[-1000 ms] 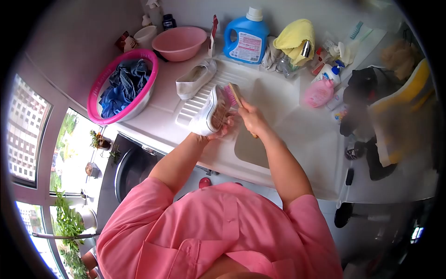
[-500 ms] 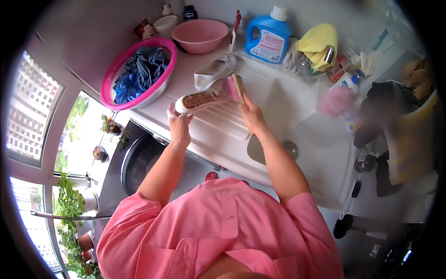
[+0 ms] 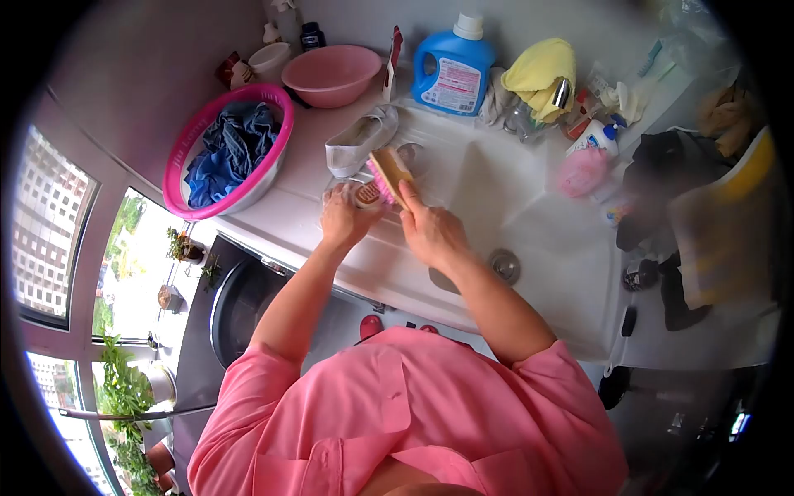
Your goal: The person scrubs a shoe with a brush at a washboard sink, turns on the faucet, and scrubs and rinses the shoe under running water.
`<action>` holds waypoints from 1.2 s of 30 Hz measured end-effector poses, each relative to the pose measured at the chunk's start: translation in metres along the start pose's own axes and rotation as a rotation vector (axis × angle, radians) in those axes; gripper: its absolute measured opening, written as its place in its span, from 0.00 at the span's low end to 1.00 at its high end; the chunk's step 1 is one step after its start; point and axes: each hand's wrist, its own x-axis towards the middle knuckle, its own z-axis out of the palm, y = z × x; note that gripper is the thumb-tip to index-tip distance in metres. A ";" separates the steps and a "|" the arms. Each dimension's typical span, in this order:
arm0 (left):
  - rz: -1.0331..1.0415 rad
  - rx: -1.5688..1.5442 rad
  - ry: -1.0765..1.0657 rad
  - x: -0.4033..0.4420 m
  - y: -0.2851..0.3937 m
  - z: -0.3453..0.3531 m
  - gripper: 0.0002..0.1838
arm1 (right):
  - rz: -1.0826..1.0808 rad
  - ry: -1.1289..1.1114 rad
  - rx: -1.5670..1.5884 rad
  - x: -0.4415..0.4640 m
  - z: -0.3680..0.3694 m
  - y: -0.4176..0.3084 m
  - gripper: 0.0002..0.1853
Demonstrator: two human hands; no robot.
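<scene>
My left hand (image 3: 347,218) grips a white shoe (image 3: 368,195) with a brown sole, whose near end it largely covers. In my right hand (image 3: 433,235) is the handle of a wooden scrub brush (image 3: 392,169). Its pink bristles press against the held shoe, on the side facing my right hand. Just beyond lies a second white shoe (image 3: 357,147) on the ridged drainboard, with nobody touching it. Both hands are over the left part of the white sink (image 3: 538,269).
A pink-rimmed basket (image 3: 169,169) of blue clothes stands left, with a pink basin (image 3: 331,76) behind it. A blue detergent bottle (image 3: 454,73) and a yellow cloth (image 3: 542,70) line the back. Dark cloths (image 3: 666,178) lie right; a washer (image 3: 236,310) sits below left.
The shoe has turned, its brown sole now mostly hidden, and my left hand has closed over it. The brush has come left and tilted. The whole view has shifted slightly.
</scene>
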 end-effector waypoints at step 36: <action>0.141 0.029 0.092 0.026 0.020 0.073 0.25 | 0.080 0.125 -0.157 0.039 0.003 0.030 0.29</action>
